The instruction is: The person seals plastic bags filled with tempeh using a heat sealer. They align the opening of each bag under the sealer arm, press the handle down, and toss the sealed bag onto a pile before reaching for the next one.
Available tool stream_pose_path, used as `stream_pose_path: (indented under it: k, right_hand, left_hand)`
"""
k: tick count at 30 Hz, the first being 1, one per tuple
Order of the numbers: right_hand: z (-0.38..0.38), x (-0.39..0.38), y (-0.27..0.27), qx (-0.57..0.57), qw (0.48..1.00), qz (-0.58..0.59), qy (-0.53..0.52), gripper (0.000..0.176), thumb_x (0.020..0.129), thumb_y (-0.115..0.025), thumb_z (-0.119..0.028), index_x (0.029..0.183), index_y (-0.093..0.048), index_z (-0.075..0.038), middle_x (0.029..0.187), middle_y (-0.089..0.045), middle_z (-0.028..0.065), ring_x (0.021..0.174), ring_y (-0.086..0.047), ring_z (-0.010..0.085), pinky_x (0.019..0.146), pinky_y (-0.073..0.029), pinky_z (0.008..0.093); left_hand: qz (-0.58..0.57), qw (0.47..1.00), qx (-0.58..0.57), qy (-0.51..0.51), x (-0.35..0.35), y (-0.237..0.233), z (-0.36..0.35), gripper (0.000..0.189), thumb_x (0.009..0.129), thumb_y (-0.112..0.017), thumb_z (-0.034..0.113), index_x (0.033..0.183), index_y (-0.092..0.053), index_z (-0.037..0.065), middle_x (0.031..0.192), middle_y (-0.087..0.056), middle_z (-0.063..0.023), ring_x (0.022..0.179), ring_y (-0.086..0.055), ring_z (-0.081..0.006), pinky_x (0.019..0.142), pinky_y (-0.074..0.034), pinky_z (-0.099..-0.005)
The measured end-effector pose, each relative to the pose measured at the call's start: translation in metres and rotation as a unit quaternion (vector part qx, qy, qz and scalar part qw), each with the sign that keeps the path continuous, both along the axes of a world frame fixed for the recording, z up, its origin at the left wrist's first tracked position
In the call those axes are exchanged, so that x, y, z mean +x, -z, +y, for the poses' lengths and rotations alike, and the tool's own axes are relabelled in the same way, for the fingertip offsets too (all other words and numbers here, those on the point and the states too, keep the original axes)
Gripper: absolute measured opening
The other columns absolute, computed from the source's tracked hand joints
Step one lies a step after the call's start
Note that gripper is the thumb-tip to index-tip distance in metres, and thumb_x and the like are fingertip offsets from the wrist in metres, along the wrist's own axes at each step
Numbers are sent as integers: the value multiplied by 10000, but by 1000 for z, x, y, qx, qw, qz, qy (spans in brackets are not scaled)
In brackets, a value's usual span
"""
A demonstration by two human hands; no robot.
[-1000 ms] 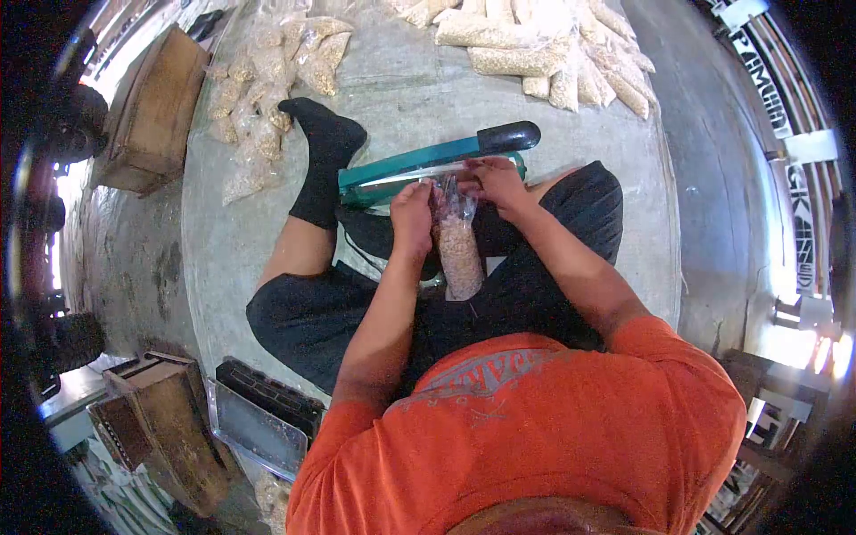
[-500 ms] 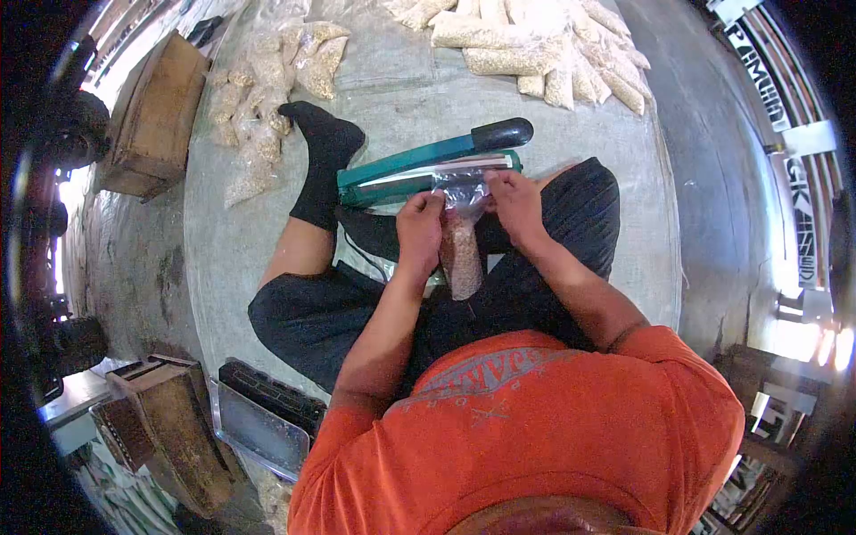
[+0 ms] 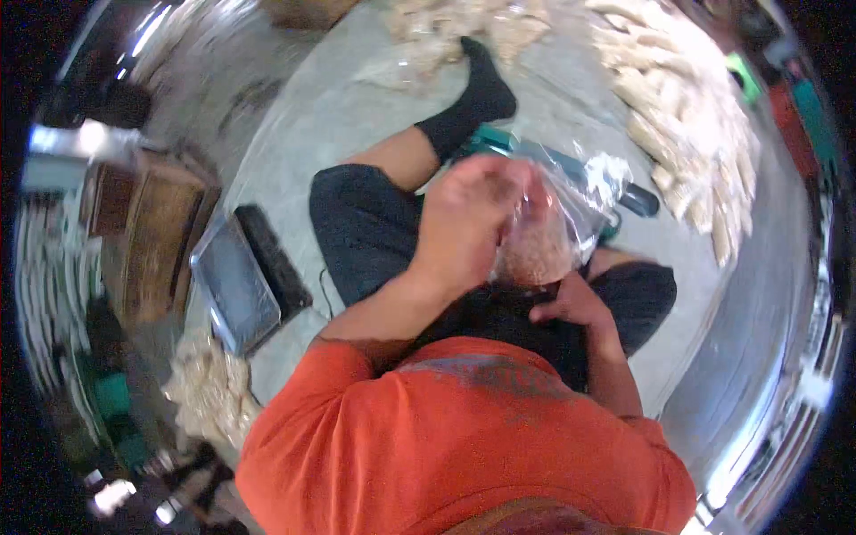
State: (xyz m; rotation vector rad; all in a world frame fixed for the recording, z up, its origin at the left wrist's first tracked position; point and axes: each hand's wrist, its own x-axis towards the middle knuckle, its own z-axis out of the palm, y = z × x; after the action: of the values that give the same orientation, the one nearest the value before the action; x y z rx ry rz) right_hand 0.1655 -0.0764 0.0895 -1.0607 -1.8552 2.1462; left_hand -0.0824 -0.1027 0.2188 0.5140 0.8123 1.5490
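My left hand (image 3: pixel 473 214), blurred by motion, is raised with its fingers closed on the gathered top of a clear plastic bag (image 3: pixel 535 254). Small pale brown pieces fill the lower part of this bag, and its loose film spreads to the right. Just below the bag's bottom is my right hand (image 3: pixel 580 303), its thumb stretched out to the left and apart from the other fingers. Behind the bag lies a green impulse sealer (image 3: pixel 490 138) with a black-tipped handle (image 3: pixel 640 201), partly covered by the film and my left hand.
Filled clear bags (image 3: pixel 687 116) are piled at the right back, and more bags (image 3: pixel 473 22) lie beyond my socked foot (image 3: pixel 486 89). To my left sit a clear-lidded black case (image 3: pixel 236 285), a wooden box (image 3: pixel 165 236) and another heap of bags (image 3: pixel 209 383).
The view has turned toward the left. The bag has left the sealer and come up nearer the camera in my left hand. My right hand has let go of its top and dropped below it.
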Motion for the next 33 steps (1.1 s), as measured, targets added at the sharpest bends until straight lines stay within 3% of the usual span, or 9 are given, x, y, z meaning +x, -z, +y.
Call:
stream_pose_path:
  k: [3, 6, 8, 10, 12, 14, 17, 23, 33]
  right_hand:
    - [-19, -60, -16, -38, 998, 53, 14, 991, 626, -950, -93, 1463, -419, -71, 1409, -544, 70, 1306, -490, 235, 1107, -402, 397]
    - [-21, -88, -18, 336, 935, 38, -109, 765, 668, -949, -170, 1330, -576, -77, 1292, -615, 43, 1150, -591, 191, 996, -485, 367]
    - [-25, -94, -36, 93, 992, 83, 0, 663, 716, -923, -281, 1263, -618, -65, 1213, -655, 33, 1063, -618, 173, 961, -499, 358]
    - [-16, -86, -39, 75, 991, 103, -28, 617, 783, -858, -404, 1226, -634, -38, 1096, -694, 32, 985, -645, 156, 888, -525, 339]
    - [-11, -78, -38, -91, 988, 118, 32, 540, 852, -791, -394, 1197, -658, 0, 1081, -720, 69, 962, -665, 159, 873, -527, 339]
    - [-10, -84, -58, -36, 996, 31, 77, 520, 870, -771, -387, 1185, -661, 12, 1047, -721, 62, 928, -662, 154, 845, -530, 335]
    - [-16, -70, -90, -38, 992, -16, 116, 496, 882, -757, -355, 1179, -661, 31, 1027, -722, 59, 902, -666, 157, 825, -534, 328]
    - [-12, -2, -68, -125, 988, 3, 95, 455, 853, -791, -170, 1250, -652, 3, 1114, -721, 50, 1000, -670, 167, 927, -517, 328]
    - [-4, -26, -20, 55, 987, -111, -100, 402, 911, -747, -333, 1168, -692, -29, 1072, -735, 68, 986, -660, 177, 912, -511, 347]
  left_hand:
    - [-105, 992, 55, -38, -26, -12, -9, 193, 989, -635, 137, 1116, -654, -7, 1002, -719, -136, 911, -712, -233, 826, -599, -367]
    - [-73, 994, 83, -25, -50, -26, -24, 265, 1003, -633, 197, 1163, -639, -14, 1062, -710, -147, 935, -712, -219, 824, -605, -353]
    - [-25, 971, 233, -40, -74, -26, -17, 415, 1017, -603, 323, 1251, -598, -19, 1194, -676, -170, 1028, -696, -232, 892, -587, -376]
    - [-34, 961, 261, -89, -86, 26, -8, 624, 1020, -503, 516, 1352, -531, -12, 1318, -614, -200, 1197, -623, -290, 1036, -505, -454]
    - [-307, 944, 88, -84, -79, 83, -10, 819, 976, -405, 689, 1405, -481, -5, 1392, -566, -216, 1329, -514, -350, 1159, -363, -505]
    - [-447, 894, -1, -10, -50, 130, -24, 918, 913, -412, 777, 1424, -473, 17, 1424, -540, -225, 1378, -459, -373, 1190, -299, -518]
    - [-483, 867, -115, 33, -22, 157, -34, 933, 888, -447, 791, 1425, -478, 29, 1442, -535, -204, 1371, -471, -363, 1184, -308, -518]
    - [-361, 922, -138, -36, -18, 163, -18, 409, 1022, -567, 360, 1283, -582, 46, 1249, -645, -150, 1234, -568, -334, 1103, -393, -532]
    - [-55, 976, -48, -207, -50, 107, -40, 329, 908, -663, 0, 1232, -604, 4, 1164, -686, -110, 1066, -669, -242, 941, -545, -405]
